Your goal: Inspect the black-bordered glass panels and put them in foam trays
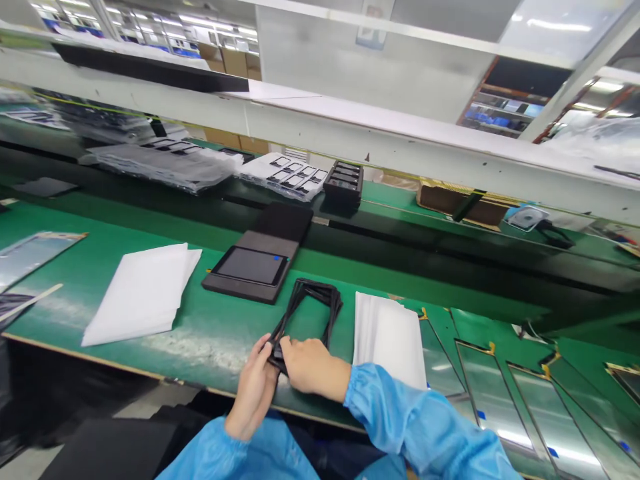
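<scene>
A: What's nearest?

B: Two blue sleeves [425, 420], then two hands. The left hand [256, 381] is partly closed, its thumb over the near-left corner of the black frames [330, 293]. The right hand [311, 363] is curled nearly shut on their near end, its fingertips tucked out of sight.

A: How many frames?

B: More than one, loosely stacked and slightly fanned; I can't count them. They're at the front of the green desk [215, 333], between two piles of white sheets.

A: And those piles?

B: The right pile [393, 337] is just beside the right forearm; the left pile [137, 293] lies well apart from the left hand. Neither gives a sure sheet count.

A: Further right?

B: I make out five glass panels [493, 393], the last cut off by the picture's edge. One glossy panel [37, 257] lies at the far left.

A: Behind the frames?

B: One dark-bordered screen [250, 265] rests on a dark block [243, 291], with a blue mark on its upper right corner.

A: Beyond that?

B: Two stacks of trays, one wrapped [165, 167] and one white [283, 175]; one black box [345, 187] touching or just beside the white one; and, further right, one brown carton [440, 200].
</scene>
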Demonstrator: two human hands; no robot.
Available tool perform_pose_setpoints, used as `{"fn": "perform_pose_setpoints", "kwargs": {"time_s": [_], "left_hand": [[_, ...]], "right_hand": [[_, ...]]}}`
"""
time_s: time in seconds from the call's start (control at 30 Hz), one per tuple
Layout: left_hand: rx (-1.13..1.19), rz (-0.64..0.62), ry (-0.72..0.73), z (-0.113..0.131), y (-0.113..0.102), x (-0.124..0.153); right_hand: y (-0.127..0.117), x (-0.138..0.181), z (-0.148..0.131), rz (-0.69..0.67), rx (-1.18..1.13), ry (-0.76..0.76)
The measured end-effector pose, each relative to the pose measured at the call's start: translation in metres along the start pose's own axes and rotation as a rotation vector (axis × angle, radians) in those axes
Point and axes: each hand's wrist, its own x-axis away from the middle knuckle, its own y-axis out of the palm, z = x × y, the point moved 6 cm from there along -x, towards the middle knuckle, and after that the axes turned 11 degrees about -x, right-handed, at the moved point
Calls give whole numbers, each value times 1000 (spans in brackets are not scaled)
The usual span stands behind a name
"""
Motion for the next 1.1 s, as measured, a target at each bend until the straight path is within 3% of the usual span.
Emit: {"fn": "perform_pose_setpoints", "kwargs": {"time_s": [0.13, 0.2, 0.27, 0.33, 0.4, 0.5, 0.6, 0.7, 0.77, 0.83, 0.87, 0.93, 0.97, 1.03, 1.1], "left_hand": [[-194, 15, 164, 16, -17, 4], [-475, -56, 392, 38, -18, 8], [-918, -268, 738, 56, -1, 18], [-1296, -531, 1066, 58, 21, 28], [-1439, -708, 1240, 56, 35, 28], [-1506, -788, 1291, 55, 46, 9], [-1566, -771, 1283, 59, 43, -17], [-1525, -712, 1358, 69, 42, -19], [-1399, -653, 1338, 73, 49, -2], [-1240, -639, 1144, 64, 68, 20], [-1156, -659, 986, 51, 81, 29], [-980, -724, 537, 13, 111, 39], [-875, -699, 329, -5, 126, 40], [-804, -665, 209, -27, 156, 38], [-751, -659, 175, -32, 180, 31]], "right_hand": [[-2, 1, 11, 44, 3, -4], [-5, 7, 8, 114, -6, -27], [-11, 19, 4, 222, -24, -57], [-18, 40, 7, 354, -58, -64], [-25, 69, 24, 501, -103, -17], [-25, 131, 71, 753, -151, 161], [-11, 204, 126, 1008, -148, 412], [13, 253, 159, 1141, -156, 599], [27, 263, 168, 1157, -189, 650], [37, 258, 169, 1151, -234, 666], [41, 253, 167, 1148, -257, 668], [44, 241, 164, 1148, -303, 663], [45, 235, 161, 1148, -327, 653], [45, 226, 156, 1151, -377, 623], [45, 219, 151, 1158, -428, 582]]}}
